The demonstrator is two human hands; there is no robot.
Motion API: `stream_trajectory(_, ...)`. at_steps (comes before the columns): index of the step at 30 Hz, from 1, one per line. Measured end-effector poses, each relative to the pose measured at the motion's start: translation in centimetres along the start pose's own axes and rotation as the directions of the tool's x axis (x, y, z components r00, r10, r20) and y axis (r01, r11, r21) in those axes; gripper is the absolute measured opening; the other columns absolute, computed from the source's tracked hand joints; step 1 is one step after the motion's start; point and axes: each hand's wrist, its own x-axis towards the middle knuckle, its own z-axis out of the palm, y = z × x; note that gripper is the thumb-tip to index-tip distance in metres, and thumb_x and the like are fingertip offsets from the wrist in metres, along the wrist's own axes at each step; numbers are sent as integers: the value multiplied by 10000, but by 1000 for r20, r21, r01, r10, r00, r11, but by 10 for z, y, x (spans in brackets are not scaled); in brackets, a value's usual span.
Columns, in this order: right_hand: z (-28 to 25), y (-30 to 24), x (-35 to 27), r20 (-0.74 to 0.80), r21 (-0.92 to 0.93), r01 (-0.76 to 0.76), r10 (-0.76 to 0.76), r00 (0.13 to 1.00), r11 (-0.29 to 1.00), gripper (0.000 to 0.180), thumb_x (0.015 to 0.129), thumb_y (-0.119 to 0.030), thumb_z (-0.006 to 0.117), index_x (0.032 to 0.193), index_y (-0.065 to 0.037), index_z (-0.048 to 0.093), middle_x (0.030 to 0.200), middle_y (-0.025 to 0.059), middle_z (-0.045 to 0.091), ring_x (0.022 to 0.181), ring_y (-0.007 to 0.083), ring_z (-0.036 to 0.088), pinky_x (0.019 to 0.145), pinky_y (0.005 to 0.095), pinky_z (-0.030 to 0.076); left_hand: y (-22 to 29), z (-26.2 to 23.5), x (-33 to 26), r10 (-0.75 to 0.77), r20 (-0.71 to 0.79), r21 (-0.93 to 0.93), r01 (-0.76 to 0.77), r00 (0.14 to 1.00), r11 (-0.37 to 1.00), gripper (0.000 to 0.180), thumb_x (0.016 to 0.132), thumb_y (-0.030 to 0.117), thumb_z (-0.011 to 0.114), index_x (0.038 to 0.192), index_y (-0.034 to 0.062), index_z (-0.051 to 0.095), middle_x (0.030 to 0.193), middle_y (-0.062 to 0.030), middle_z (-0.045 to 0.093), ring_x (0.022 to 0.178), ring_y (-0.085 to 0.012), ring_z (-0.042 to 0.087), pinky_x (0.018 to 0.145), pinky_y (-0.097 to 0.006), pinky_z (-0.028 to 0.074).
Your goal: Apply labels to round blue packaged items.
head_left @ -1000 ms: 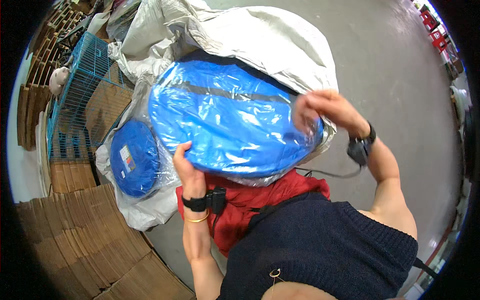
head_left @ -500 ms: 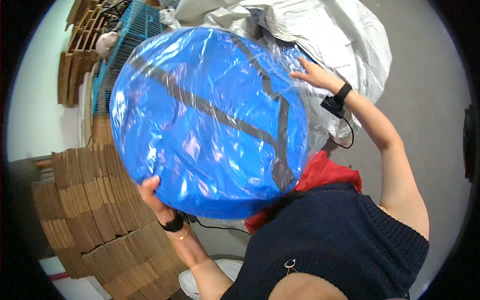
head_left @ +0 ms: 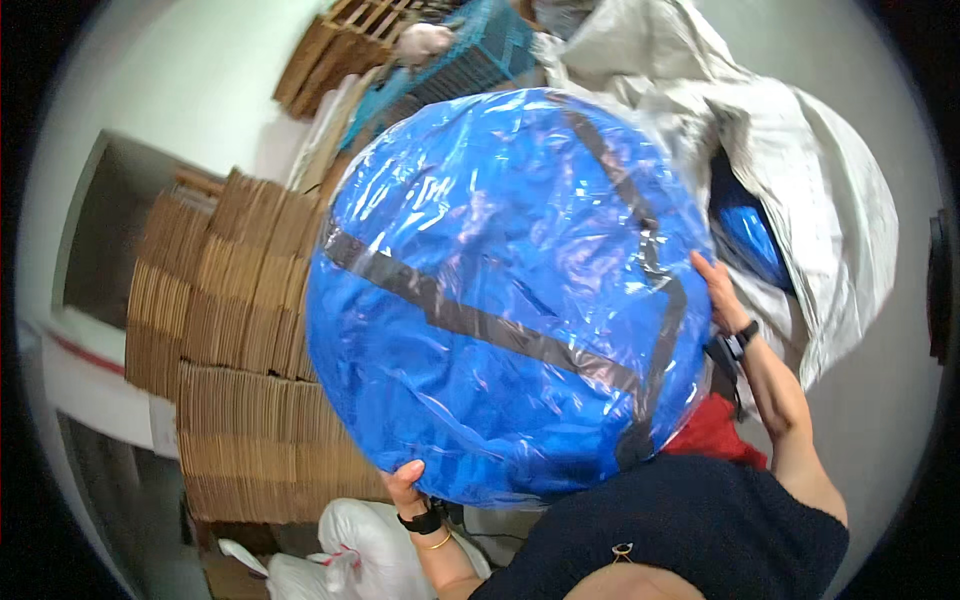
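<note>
A large, flat, round blue bag [head_left: 500, 400] with black straps, sealed in clear plastic wrap, is held up before my chest and fills the middle of the view. My left hand [head_left: 405, 486] grips its lower left edge, thumb on the front face and the other fingers hidden behind. My right hand [head_left: 722, 294] is closed round the right edge, with most of its fingers out of sight behind the bag. Beyond it on the right lies a big white woven sack [head_left: 840, 190]. Through the sack's opening shows another blue plastic-wrapped item [head_left: 748, 238].
Stacks of flattened cardboard boxes [head_left: 270, 440] rise on the left. White plastic bags [head_left: 375, 540] sit at the lower left. A blue wire cage [head_left: 490, 50] and wooden pallets [head_left: 335, 60] stand at the back. Red cloth [head_left: 715, 432] is beside my body.
My right hand, previously spread open near the sack, has come down and taken hold of the bag's right edge. The bag and my left hand have shifted right and lower in view.
</note>
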Motion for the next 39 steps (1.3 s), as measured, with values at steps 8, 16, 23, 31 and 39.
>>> stream_trajectory(8, 59, -131, 14, 118, -257, 506, -493, 862, 823, 311, 826, -268, 596, 1007, -18, 567, 854, 11, 595, 709, 86, 546, 639, 222, 445, 21, -24, 53, 51, 9, 215, -51, 999, 975, 518, 656, 24, 703, 1123, 2, 481, 1037, -78, 557, 916, -189, 541, 801, -306, 449)
stream_trajectory(16, 37, -164, 19, 139, -304, 679, -674, 726, 668, 367, 860, -324, 542, 870, 40, 584, 791, 25, 575, 668, 79, 491, 573, 234, 392, 81, 14, 105, 286, 375, 81, -338, 882, 937, 652, 685, 120, 739, 1225, -16, 399, 1101, -56, 516, 999, -135, 486, 878, -268, 386)
stream_trajectory(23, 2, -158, 38, 163, -312, 634, -617, 770, 708, 420, 898, -339, 467, 1064, 39, 546, 992, 73, 571, 872, 130, 523, 773, 269, 411, 117, 47, 116, 363, 202, -77, -355, 910, 932, 193, 823, 31, 583, 990, 70, 493, 903, -17, 561, 808, -86, 526, 738, -228, 432)
stream_trajectory(31, 7, -153, 38, 116, -474, 752, -814, 569, 458, 426, 919, -333, 413, 1071, 46, 535, 955, 70, 568, 859, 128, 508, 780, 275, 398, 158, 18, 157, 309, 172, -336, -239, 935, 911, 302, 869, 150, 541, 1147, 71, 454, 967, -32, 571, 826, -140, 552, 751, -244, 441)
stream_trajectory(39, 3, -162, 38, 75, -355, 656, -679, 730, 666, 412, 941, -305, 372, 1136, 38, 494, 1071, 93, 532, 967, 136, 470, 833, 271, 370, 127, 20, 182, 401, 63, 21, -403, 914, 915, 229, 877, 138, 502, 1010, -32, 578, 961, -103, 615, 919, -182, 572, 851, -311, 440)
